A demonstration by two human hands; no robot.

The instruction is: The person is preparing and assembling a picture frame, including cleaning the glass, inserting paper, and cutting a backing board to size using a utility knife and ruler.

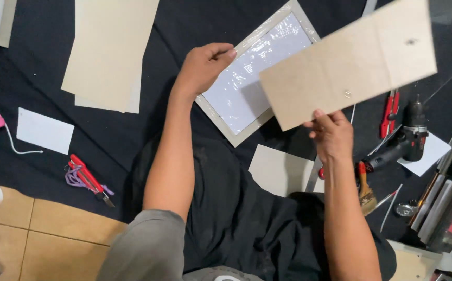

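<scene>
My left hand (203, 65) grips the left edge of a pale grey picture frame (252, 78) whose glossy front is wrapped in clear plastic; the frame is tilted over a black cloth (106, 140). My right hand (332, 135) holds a brown backing board (348, 62) by its lower edge, raised above and to the right of the frame and covering its right corner. The board has a small hole and a fold line near its right end.
Several beige boards (109, 52) lie at the upper left, a white card (45, 130) and red pliers (88, 179) at left. A beige sheet (280, 169) sits near my knee. A drill (405, 138), red tools (390, 114), a brush (365, 190) and stacked frames (449, 208) crowd the right.
</scene>
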